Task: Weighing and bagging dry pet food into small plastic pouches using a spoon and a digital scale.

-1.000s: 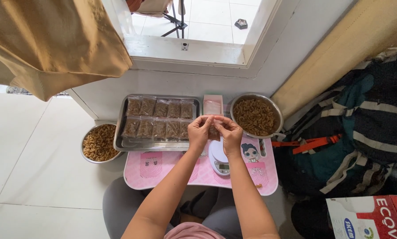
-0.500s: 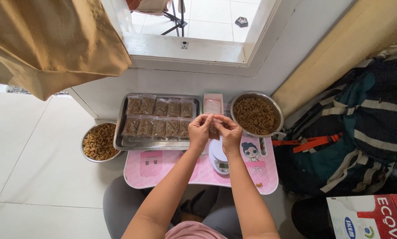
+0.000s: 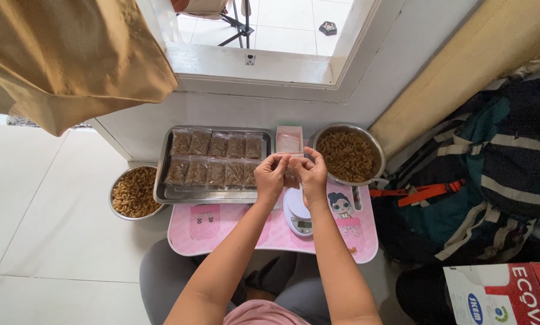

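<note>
- Both hands have drifted a touch up and to the left since half a second ago, fingertips pinched closer together at the top of the packet.
- Left hand (image 3: 270,174) pinches one upper corner of a small clear plastic packet of brown snack pieces (image 3: 291,179); fingers curled tight on it.
- Right hand (image 3: 312,176) grips the other upper corner, thumb and fingers closed on the plastic, and the packet hangs between the two hands.
- Packet sits in the air just above a small white round digital kitchen scale (image 3: 297,213), not touching it.
- Scale rests on a low pink folding table with cartoon doll prints (image 3: 221,232), right over the person's lap.
- Left of the hands, a rectangular stainless steel tray (image 3: 164,180) lies on the table with two rows of filled clear packets (image 3: 215,159) laid side by side.
- Just behind the hands, a small pink open box (image 3: 289,141) stands between the tray and a bowl.
- Right of that, a round steel bowl of brown curly snack pieces (image 3: 348,155) sits at the table's far right corner.
- Off the table's left edge, a second round steel bowl of lighter brown pieces (image 3: 134,192) stands on the white tiled floor (image 3: 41,229).
- Dark backpack with an orange strap (image 3: 462,180) lies on the right.
</note>
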